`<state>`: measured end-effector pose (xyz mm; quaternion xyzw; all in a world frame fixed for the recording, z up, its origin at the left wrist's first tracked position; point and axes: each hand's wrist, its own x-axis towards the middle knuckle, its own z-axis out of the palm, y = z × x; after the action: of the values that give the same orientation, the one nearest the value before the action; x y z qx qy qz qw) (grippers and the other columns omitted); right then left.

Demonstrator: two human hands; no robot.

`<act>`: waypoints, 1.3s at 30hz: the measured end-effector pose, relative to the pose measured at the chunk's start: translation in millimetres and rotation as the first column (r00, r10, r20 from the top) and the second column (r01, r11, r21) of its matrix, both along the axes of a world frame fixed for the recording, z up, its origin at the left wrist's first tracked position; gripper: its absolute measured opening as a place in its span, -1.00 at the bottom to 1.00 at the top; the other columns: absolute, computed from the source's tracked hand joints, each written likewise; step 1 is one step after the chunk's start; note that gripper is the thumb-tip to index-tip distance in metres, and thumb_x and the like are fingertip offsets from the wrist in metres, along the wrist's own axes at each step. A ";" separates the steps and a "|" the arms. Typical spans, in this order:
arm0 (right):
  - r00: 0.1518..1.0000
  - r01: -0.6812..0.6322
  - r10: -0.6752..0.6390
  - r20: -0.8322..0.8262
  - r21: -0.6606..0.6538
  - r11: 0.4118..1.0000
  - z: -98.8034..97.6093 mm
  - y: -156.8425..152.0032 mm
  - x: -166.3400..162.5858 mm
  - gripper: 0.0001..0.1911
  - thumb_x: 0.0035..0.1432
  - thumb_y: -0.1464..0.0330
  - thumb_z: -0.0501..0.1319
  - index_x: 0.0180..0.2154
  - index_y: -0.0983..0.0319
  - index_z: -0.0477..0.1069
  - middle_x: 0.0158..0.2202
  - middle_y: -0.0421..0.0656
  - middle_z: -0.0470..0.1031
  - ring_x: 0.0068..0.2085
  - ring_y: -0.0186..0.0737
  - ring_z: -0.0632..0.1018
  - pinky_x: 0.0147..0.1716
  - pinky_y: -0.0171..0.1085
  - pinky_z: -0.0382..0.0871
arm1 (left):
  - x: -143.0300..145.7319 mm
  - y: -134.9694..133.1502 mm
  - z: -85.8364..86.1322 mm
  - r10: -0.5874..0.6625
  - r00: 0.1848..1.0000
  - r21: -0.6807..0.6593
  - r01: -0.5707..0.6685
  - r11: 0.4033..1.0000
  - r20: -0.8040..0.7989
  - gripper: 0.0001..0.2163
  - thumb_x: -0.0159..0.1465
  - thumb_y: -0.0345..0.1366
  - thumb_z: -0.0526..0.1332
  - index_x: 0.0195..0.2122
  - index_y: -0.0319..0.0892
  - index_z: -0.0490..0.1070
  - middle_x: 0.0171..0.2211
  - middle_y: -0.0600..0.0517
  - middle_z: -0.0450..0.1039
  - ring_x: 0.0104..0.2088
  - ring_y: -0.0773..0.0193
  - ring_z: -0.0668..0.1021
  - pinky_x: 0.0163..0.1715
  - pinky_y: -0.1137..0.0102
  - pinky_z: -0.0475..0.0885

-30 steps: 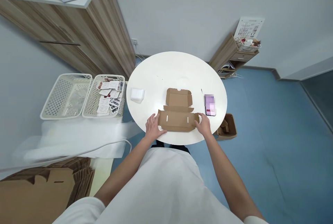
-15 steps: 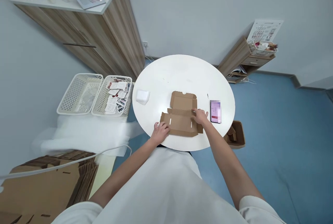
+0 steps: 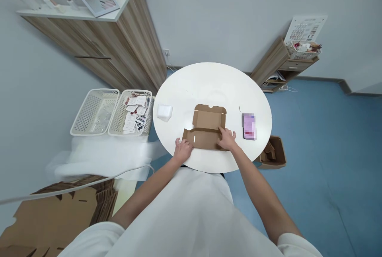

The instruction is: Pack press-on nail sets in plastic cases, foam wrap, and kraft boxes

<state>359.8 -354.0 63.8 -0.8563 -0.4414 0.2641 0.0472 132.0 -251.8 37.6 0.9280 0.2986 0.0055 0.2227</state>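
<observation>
A flat brown cardboard box blank (image 3: 207, 127) lies on the round white table (image 3: 209, 86), near its front edge. My left hand (image 3: 182, 150) rests on the blank's left end, fingers curled over the side flap. My right hand (image 3: 227, 139) presses on the right end, where the side flap is folded inward over the panel. The lid panel with its tab points away from me.
A small white foam block (image 3: 164, 111) sits left on the table and a phone (image 3: 248, 126) right. Two white baskets (image 3: 115, 111) stand left, one with cards. Flat cardboard stacks (image 3: 59, 213) lie at lower left, an open brown box (image 3: 272, 153) on the floor right.
My right hand has moved inward from the blank's right end, folding the right flap over the panel. The left hand has stayed at the left end. The camera view shifted slightly.
</observation>
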 end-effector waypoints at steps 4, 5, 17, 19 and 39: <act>0.994 -0.058 0.060 0.091 -0.021 0.998 -4.2 -13.1 -16.9 -0.07 -0.18 0.14 0.21 0.17 0.15 -0.19 0.02 0.00 0.15 0.09 0.06 0.14 0.06 0.10 -0.37 | 1.2 0.9 0.7 0.010 1.000 -0.029 -0.009 1.000 0.011 -0.79 0.16 -0.33 0.05 -0.51 -0.09 0.47 -0.44 -0.07 0.44 -0.17 0.10 0.36 0.05 0.04 -0.18; 0.991 -0.068 0.070 0.113 -0.020 0.998 -5.7 -15.3 -20.8 -0.02 -0.22 0.09 0.23 0.18 0.17 -0.20 0.04 0.03 0.13 0.10 0.08 0.12 0.06 0.11 -0.39 | 1.2 0.9 0.7 0.002 1.000 -0.022 -0.002 1.000 0.010 -0.79 0.16 -0.33 0.05 -0.51 -0.09 0.47 -0.44 -0.07 0.44 -0.17 0.09 0.36 0.05 0.04 -0.18; 0.900 -0.044 0.025 0.436 0.034 0.998 -4.6 -15.3 -40.7 0.03 -0.38 -0.05 0.29 0.12 0.18 -0.01 0.26 0.07 -0.48 0.21 0.22 -0.40 0.02 0.22 -0.47 | 0.5 -2.4 7.6 -0.001 1.000 0.017 0.001 1.000 0.030 -0.84 0.14 -0.35 0.09 -0.29 -0.09 0.42 -0.18 -0.10 0.40 0.01 0.03 0.27 0.04 0.01 -0.12; 0.897 -0.071 0.063 0.437 0.002 0.997 -2.6 -13.3 -41.2 0.03 -0.37 -0.02 0.30 0.12 0.22 -0.01 0.26 0.07 -0.50 0.21 0.19 -0.42 0.03 0.23 -0.48 | -4.6 -4.0 7.9 0.100 0.993 0.026 -0.102 0.994 0.064 -0.67 0.09 -0.34 0.15 -0.08 -0.07 0.32 0.05 -0.13 0.21 0.09 -0.01 0.19 0.05 0.01 -0.08; 0.902 -0.242 0.220 0.372 0.014 0.970 -9.6 -10.8 -38.0 0.04 -0.30 0.03 0.27 0.16 0.28 -0.10 0.18 0.12 0.01 0.22 0.10 -0.07 0.07 0.19 -0.55 | 3.1 21.9 -20.5 0.456 0.886 -0.383 -0.394 0.836 0.084 -0.67 0.08 -0.39 0.10 -0.10 -0.27 0.31 -0.31 -0.06 0.43 -0.24 0.23 0.46 -0.24 0.36 0.32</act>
<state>321.8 -364.8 54.2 -0.8303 -0.5484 0.0895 -0.0424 135.1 -230.0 17.1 0.7783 0.4732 0.0808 0.4047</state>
